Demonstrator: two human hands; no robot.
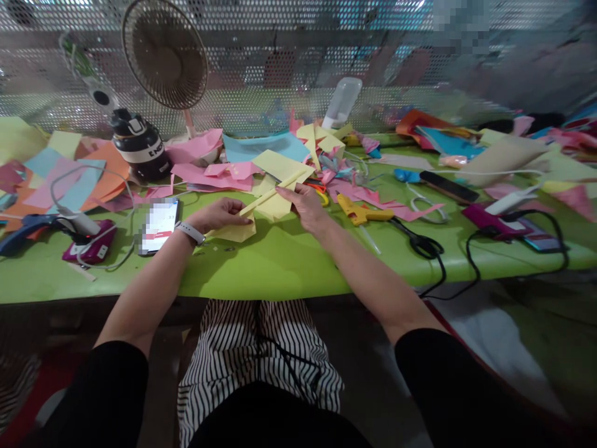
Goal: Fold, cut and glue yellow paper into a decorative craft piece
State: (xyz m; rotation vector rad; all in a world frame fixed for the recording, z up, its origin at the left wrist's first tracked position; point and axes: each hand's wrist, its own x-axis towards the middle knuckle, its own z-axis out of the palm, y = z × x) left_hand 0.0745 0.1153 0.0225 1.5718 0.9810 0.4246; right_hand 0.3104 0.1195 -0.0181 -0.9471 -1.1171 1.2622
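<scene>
A narrow strip of yellow paper (pixel 263 198), folded or rolled, slants upward to the right between my hands. My left hand (pixel 222 214) pinches its lower left end. Near the upper right end, the fingers of my right hand (pixel 302 204) are closed on the same strip. Larger yellow paper pieces (pixel 282 165) lie just behind and below it, and a small yellow piece (pixel 240 232) shows under my left hand. Whether these join the strip I cannot tell. Right of my right hand lies a yellow glue gun (pixel 359 211), with black-handled scissors (pixel 422 242) beyond it.
A lit phone (pixel 159 225) lies beside my left forearm. Behind it stand a black bottle (pixel 140 146) and a fan (pixel 165 53). Purple power strips (pixel 100 242) with cables sit on both sides. Coloured paper scraps (pixel 219 174) line the back of the green table (pixel 261 274).
</scene>
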